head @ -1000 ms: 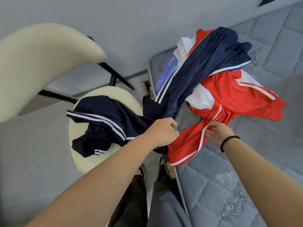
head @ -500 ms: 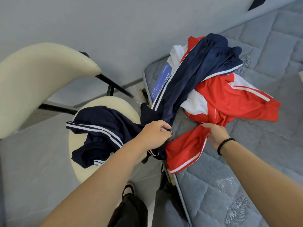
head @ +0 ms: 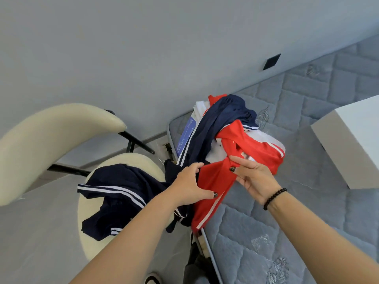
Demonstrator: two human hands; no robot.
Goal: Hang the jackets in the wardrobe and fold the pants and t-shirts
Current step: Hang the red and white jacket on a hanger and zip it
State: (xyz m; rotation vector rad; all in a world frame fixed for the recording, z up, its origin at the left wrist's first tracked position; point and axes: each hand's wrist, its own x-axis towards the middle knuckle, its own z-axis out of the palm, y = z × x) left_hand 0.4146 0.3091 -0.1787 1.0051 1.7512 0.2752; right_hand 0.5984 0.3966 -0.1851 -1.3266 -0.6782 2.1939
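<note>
Red jacket [head: 213, 181] is lifting off the bed [head: 287, 222] corner now; my left hand [head: 190, 185] and right hand [head: 254, 177] are both pinching it, separating it for hanging.

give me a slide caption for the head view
Both hands, left and right, hold a red jacket from a clothes pile on the mattress.
</note>
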